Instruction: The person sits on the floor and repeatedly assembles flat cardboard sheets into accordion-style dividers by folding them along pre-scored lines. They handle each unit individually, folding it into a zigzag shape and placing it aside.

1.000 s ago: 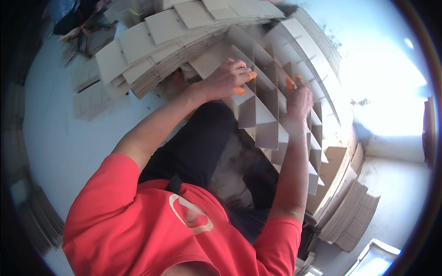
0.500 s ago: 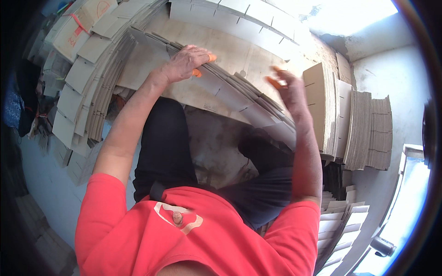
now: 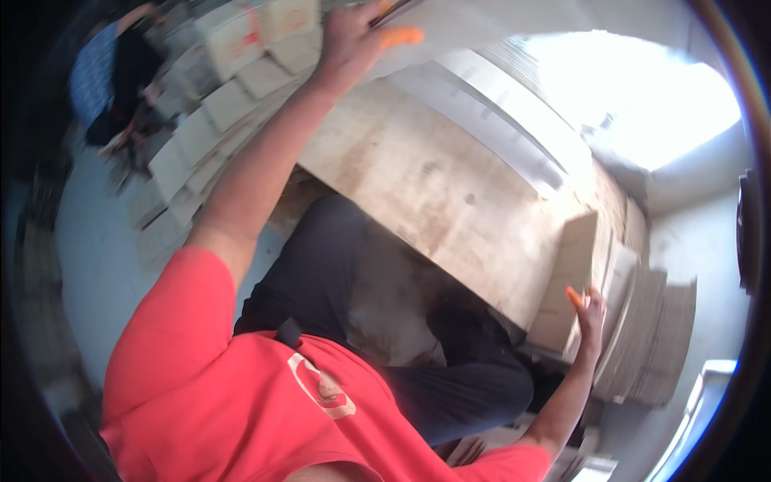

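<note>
My left hand (image 3: 349,44) is raised high at the top of the view, orange covers on its fingertips. It is closed on the edge of slotted cardboard sheets (image 3: 498,24), which stretch blurred along the upper rim, partly out of view. Low at the right, my right hand (image 3: 592,313) is at the edge of an upright stack of slotted cardboard (image 3: 560,281). Its orange-tipped thumb and finger are apart in a V, touching or very near the stack. Between my hands lies the bare wooden board (image 3: 418,185).
A long row of pale cardboard (image 3: 482,120) runs along the board's far side. More cardboard stacks (image 3: 642,337) stand at the right by the wall. Fanned cardboard pieces (image 3: 193,149) are at the left. My crossed legs (image 3: 313,265) are under the board's near edge.
My left hand has lifted the cardboard sheets up and away from the board. My right hand has moved right and down to the upright stack. The view has turned.
</note>
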### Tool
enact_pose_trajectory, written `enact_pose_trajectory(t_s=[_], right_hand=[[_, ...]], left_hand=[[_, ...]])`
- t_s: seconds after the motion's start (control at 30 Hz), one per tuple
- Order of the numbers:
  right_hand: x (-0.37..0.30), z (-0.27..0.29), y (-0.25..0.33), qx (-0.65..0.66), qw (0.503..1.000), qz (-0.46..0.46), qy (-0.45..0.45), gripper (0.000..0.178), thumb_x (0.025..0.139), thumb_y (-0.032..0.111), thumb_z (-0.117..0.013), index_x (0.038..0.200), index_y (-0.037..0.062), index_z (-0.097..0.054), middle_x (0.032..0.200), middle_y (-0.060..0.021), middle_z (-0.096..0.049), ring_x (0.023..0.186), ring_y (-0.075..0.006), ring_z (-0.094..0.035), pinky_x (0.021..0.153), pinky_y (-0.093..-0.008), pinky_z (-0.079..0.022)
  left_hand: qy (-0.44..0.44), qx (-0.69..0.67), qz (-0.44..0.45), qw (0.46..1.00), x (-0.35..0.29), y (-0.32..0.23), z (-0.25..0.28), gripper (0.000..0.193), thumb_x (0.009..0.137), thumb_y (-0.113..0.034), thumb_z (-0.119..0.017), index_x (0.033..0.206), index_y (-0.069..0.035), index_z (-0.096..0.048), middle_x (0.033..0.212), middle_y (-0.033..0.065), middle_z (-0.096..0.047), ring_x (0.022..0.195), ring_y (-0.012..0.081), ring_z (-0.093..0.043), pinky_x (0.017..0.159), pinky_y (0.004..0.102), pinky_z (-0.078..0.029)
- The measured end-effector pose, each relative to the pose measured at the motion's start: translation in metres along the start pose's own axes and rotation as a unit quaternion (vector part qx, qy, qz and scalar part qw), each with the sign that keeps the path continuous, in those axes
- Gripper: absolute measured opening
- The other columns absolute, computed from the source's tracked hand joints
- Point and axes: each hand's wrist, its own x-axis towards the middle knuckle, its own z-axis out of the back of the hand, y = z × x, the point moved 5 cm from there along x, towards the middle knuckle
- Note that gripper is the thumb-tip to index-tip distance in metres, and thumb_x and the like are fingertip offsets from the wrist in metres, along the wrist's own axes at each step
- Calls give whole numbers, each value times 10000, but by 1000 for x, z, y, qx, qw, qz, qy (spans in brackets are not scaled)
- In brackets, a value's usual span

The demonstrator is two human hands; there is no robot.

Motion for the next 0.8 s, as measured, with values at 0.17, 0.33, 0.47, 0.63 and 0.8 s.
enact_pose_trajectory(t_s=[0.17, 0.33, 0.47, 0.63, 0.8], right_hand=[[-21, -26, 22, -175, 968, 68, -168, 509, 755, 175, -747, 1190, -4, -554, 1142, -180, -590, 1085, -353, -544, 857, -445, -488], [-18, -15, 0, -119, 977, -1, -180, 409, 732, 60, -733, 1101, 15, -564, 992, -193, -625, 946, -369, -590, 747, -457, -489], [-8, -14, 2, -126, 974, -32, -187, 231, 768, 90, -723, 898, 10, -549, 883, -170, -624, 834, -370, -600, 711, -471, -468], [-7, -4, -16, -46, 974, -137, -175, 226, 814, 212, -708, 876, 58, -555, 802, -160, -621, 753, -354, -601, 636, -476, -444], [-26, 39, 7, 39, 943, -165, -287, 248, 841, 273, -689, 859, 46, -588, 790, -135, -654, 719, -315, -617, 667, -444, -464]], left_hand=[[-145, 230, -287, 919, 18, -44, 82, 157, 693, -59, -675, 779, -8, -555, 749, 164, -583, 710, 339, -570, 627, 432, -458], [-32, 516, -241, 821, -2, 66, 94, 416, 713, -24, -666, 1120, -18, -583, 1148, 70, -587, 1027, 181, -569, 718, 308, -552], [87, 583, -179, 788, -34, 164, 76, 355, 695, 19, -624, 1041, 43, -552, 1037, 120, -545, 1013, 232, -546, 644, 320, -553], [226, 610, -132, 747, -75, 258, 52, 391, 694, -88, -662, 1056, 38, -585, 1050, 120, -557, 1092, 268, -511, 721, 391, -539], [315, 521, 11, 793, -46, 225, 71, 305, 743, -233, -711, 916, 7, -638, 1004, 177, -619, 1015, 347, -586, 790, 448, -520]])
